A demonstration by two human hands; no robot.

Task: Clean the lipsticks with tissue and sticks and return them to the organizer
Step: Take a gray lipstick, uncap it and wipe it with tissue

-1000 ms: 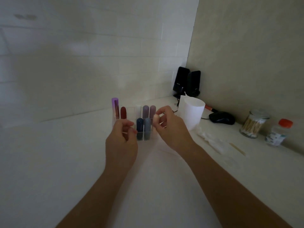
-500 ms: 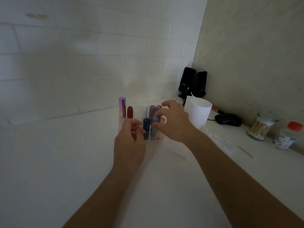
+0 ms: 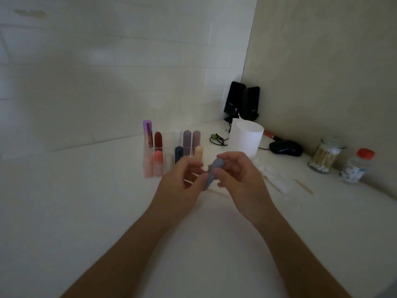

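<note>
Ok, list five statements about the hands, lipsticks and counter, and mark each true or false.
1. The left hand and right hand both hold the blue-grey lipstick. True.
2. That lipstick stands in the organizer. False: it is held in front of it.
3. The roll stands right of the organizer. True.
4. The jar lies on its side. False: it stands upright.
5. The bottle has a blue cap. False: the cap is red.

Tissue roll (image 3: pixel 246 138) right of organizer (image 3: pixel 168 138)
</note>
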